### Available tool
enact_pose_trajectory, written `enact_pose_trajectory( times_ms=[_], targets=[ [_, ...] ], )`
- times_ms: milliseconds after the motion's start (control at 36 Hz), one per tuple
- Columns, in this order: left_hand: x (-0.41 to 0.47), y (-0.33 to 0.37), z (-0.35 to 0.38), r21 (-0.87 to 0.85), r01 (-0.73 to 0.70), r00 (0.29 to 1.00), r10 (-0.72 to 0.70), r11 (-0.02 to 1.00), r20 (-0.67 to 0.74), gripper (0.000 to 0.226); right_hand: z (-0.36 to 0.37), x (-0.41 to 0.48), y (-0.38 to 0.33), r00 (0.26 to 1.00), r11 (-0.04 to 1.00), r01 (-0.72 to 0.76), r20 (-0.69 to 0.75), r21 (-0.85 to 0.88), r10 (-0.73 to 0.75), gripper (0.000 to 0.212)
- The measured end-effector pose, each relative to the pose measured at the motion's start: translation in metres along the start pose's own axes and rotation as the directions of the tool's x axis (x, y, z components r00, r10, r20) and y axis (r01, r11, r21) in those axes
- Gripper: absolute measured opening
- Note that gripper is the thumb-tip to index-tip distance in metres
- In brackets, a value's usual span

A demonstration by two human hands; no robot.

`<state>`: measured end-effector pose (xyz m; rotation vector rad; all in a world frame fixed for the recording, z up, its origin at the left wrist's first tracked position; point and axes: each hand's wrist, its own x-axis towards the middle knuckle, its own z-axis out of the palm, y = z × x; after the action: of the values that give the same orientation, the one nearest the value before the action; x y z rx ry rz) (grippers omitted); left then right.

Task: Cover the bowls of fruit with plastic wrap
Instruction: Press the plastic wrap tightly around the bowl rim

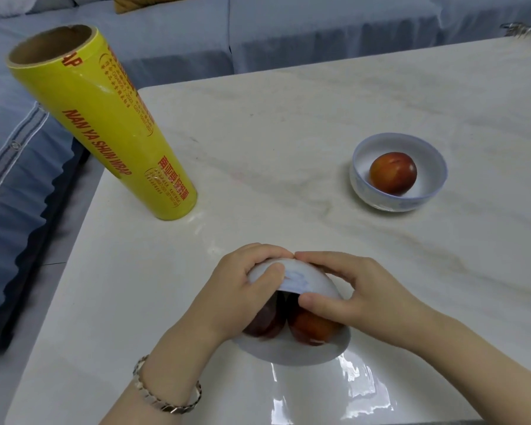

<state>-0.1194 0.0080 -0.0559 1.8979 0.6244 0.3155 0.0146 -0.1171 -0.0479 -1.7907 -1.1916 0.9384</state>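
A white bowl [301,280] with two red fruits [311,328] is tipped toward me near the table's front edge. My left hand [242,289] grips its left side, thumb on the bowl's underside. My right hand [356,289] holds its right side, thumb pressing near the rim. A clear sheet of plastic wrap [347,384] lies glinting on the table just in front of the bowl. A second white bowl [365,191] with one red fruit [393,172] stands uncovered at the right. The yellow plastic wrap roll [111,127] stands upright at the left.
The white marble table [273,133] has its left edge beside a blue sofa [19,179], with more sofa behind. A metal object [518,28] shows at the far right corner. A bracelet [166,394] is on my left wrist.
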Motion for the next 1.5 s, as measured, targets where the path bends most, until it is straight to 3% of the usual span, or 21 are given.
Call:
enact_pose_trajectory(
  times_ms=[83,167,361,472,556,667,722,778,917,1028,1139,1333,1500],
  targets=[
    [0.000,-0.005,-0.002,-0.027,0.001,0.999,-0.002,1.000,-0.046,0.028,0.004,0.009,0.001,1.000,0.998,-0.018,0.025,0.056,0.016,0.038],
    [0.000,-0.010,-0.002,-0.052,0.023,0.995,-0.028,0.998,-0.098,0.030,0.008,0.017,0.004,0.995,0.992,-0.067,0.085,0.104,0.058,0.056],
    [0.006,-0.004,0.006,-0.112,0.117,0.967,-0.138,0.987,-0.215,0.026,0.005,0.013,0.016,0.986,0.899,-0.169,0.080,0.405,0.149,0.059],
    [0.007,-0.004,0.013,-0.226,0.173,0.899,-0.248,0.958,-0.362,0.022,-0.009,-0.003,0.030,0.975,0.888,-0.184,-0.038,0.421,0.220,0.053],
    [0.005,-0.003,0.023,-0.356,0.232,0.808,-0.383,0.905,-0.448,0.033,-0.015,-0.016,0.035,0.978,0.877,-0.161,-0.046,0.453,0.203,0.052],
    [0.001,-0.002,0.034,-0.393,0.211,0.845,-0.369,0.895,-0.387,0.037,-0.015,-0.019,0.037,0.966,0.864,-0.172,-0.091,0.473,0.243,0.033],
    [0.000,-0.001,0.031,-0.386,0.207,0.877,-0.345,0.899,-0.334,0.026,-0.014,-0.018,0.035,0.962,0.861,-0.179,-0.098,0.476,0.254,0.030],
    [0.003,0.001,0.022,-0.321,0.218,0.920,-0.304,0.922,-0.248,0.011,-0.014,-0.017,0.032,0.956,0.854,-0.173,-0.123,0.490,0.265,0.032],
    [0.013,0.003,-0.002,-0.141,0.234,0.960,-0.251,0.962,-0.122,0.016,-0.010,-0.007,0.019,0.944,0.868,-0.151,-0.191,0.473,0.268,0.015],
    [0.012,0.000,0.000,-0.016,0.224,0.965,-0.224,0.975,-0.136,0.020,-0.010,0.004,0.005,0.951,0.874,-0.174,-0.153,0.454,0.269,0.010],
    [0.005,-0.002,0.006,-0.029,0.151,0.980,-0.153,0.988,-0.127,0.021,-0.016,0.015,-0.002,0.937,0.898,-0.201,-0.189,0.392,0.292,0.010],
    [0.004,0.001,0.006,-0.085,0.145,0.976,-0.156,0.986,-0.149,0.023,-0.027,0.022,-0.013,0.943,0.908,-0.317,-0.015,0.274,0.334,0.008],
    [0.001,0.005,0.008,-0.003,0.115,0.982,-0.114,0.993,-0.149,0.023,-0.034,0.028,-0.020,0.940,0.940,-0.333,0.108,0.076,0.324,0.015]
  ],
)
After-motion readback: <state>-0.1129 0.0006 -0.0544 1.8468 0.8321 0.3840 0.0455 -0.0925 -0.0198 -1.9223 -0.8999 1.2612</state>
